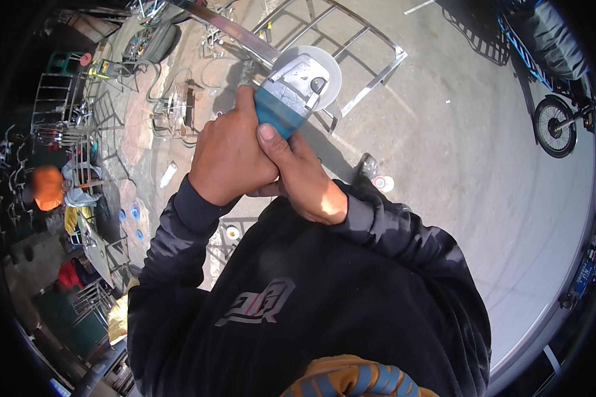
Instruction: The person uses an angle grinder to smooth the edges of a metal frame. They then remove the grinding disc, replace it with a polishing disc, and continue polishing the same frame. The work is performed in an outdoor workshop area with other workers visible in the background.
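Both of my hands are closed around a teal angle grinder (281, 109) with a silver metal head. My left hand (226, 155) wraps its left side, close to the head. My right hand (306, 169) grips the body from the right, its thumb lying along the top. A pale round disc (333, 74) shows beyond the grinder's head. The disc overlaps the end of a shiny metal bar (238, 33) that runs to the upper left; whether they touch I cannot tell. Beneath lies a silver tubular metal frame (359, 41). The grinder's handle end is hidden by my hands.
Tyres (160, 43), cables and metal scraps lie at the upper left. A person in an orange top (48, 188) is at the far left, near metal racks. A motorcycle wheel (555, 127) stands at the right. Round discs (383, 183) lie by my shoe (367, 165) on the concrete floor (457, 172).
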A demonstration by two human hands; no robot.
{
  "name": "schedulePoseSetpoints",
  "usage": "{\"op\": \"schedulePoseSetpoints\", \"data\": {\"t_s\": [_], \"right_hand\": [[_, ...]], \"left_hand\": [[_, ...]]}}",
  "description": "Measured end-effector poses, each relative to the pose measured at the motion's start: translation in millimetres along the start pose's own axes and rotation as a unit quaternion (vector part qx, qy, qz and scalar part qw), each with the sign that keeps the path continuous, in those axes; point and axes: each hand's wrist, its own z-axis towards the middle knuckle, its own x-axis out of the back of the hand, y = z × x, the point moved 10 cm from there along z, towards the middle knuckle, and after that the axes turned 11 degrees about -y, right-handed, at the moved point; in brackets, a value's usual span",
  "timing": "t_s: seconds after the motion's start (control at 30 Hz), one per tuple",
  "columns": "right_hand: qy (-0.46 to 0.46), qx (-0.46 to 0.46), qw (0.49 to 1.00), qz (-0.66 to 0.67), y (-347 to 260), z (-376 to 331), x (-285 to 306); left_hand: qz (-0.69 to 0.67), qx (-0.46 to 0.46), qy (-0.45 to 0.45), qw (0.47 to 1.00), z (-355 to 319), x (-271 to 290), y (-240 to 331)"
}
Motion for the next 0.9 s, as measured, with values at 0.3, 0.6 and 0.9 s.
{"op": "schedulePoseSetpoints", "data": {"t_s": [0.3, 0.6, 0.9], "right_hand": [[0.005, 0.022, 0.999, -0.027, -20, 7, 6], [-0.011, 0.014, 0.999, -0.041, -17, 22, 10], [0.008, 0.014, 1.0, -0.023, -8, 1, 7]], "left_hand": [[0.017, 0.008, 0.014, 1.0, 15, 9, 4], [0.029, 0.032, 0.05, 0.998, 17, 14, -7], [-0.001, 0.011, 0.024, 1.0, 5, 4, 2]]}}
